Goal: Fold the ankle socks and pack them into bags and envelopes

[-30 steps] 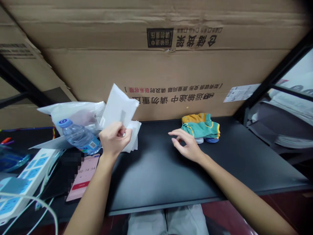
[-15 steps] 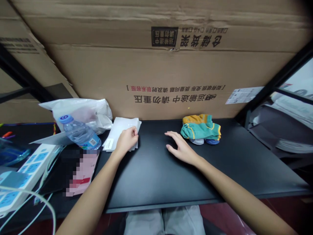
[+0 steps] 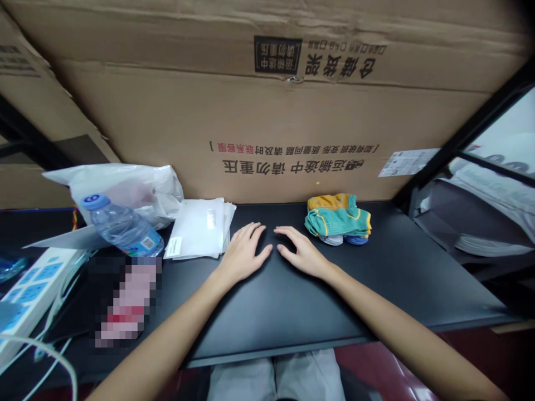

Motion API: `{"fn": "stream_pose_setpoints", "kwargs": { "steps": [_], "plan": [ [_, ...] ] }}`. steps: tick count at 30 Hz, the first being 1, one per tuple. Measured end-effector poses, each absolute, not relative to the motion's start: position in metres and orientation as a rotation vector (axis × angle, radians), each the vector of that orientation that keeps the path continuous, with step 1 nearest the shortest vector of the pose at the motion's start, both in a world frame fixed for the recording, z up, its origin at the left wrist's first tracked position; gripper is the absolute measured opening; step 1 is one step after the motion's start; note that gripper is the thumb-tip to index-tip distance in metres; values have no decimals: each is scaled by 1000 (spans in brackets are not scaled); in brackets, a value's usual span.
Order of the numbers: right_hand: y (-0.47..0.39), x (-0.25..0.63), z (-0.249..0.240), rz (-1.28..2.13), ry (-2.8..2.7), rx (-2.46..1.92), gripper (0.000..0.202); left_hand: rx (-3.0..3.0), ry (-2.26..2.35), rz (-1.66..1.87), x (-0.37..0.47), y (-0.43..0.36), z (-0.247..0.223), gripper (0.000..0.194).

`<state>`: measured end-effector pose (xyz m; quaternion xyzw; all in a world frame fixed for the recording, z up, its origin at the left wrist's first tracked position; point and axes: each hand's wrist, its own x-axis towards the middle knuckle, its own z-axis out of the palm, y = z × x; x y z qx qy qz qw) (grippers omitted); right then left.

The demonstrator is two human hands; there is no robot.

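My left hand [image 3: 244,253] is over the black table [image 3: 271,306] just right of a stack of white translucent bags [image 3: 196,228], its fingers apart and nothing in it. Facing it, my right hand [image 3: 303,253] has its thumb and fingers apart and is likewise bare; a small gap separates the two hands. Folded socks [image 3: 338,220], green with yellow trim and mustard on top, grey and blue beneath, lie in a pile just beyond my right hand to the right.
At the left are a water bottle [image 3: 125,228], a white plastic bag [image 3: 163,189], a power strip [image 3: 33,289] with cables and a partly blurred pink item [image 3: 134,301]. A cardboard sheet [image 3: 167,122] stands behind; a black rack with papers is at the right.
My left hand has moved right, off the white bags, and its curled fingers have opened. My right hand has barely moved. The view has shifted slightly.
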<state>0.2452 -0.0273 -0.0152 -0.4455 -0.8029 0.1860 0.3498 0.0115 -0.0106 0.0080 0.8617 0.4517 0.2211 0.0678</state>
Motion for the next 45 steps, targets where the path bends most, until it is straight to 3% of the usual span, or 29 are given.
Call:
{"fn": "stream_pose_setpoints", "kwargs": {
  "steps": [8, 45],
  "plan": [
    [-21, 237, -22, 210, -2261, -1396, 52, 2623, 1512, 484, 10, -6, -8, 68],
    [-20, 248, -15, 320, -2297, -1405, 53, 2605, 1492, 487, 8, -5, -6, 61]
  ]
}}
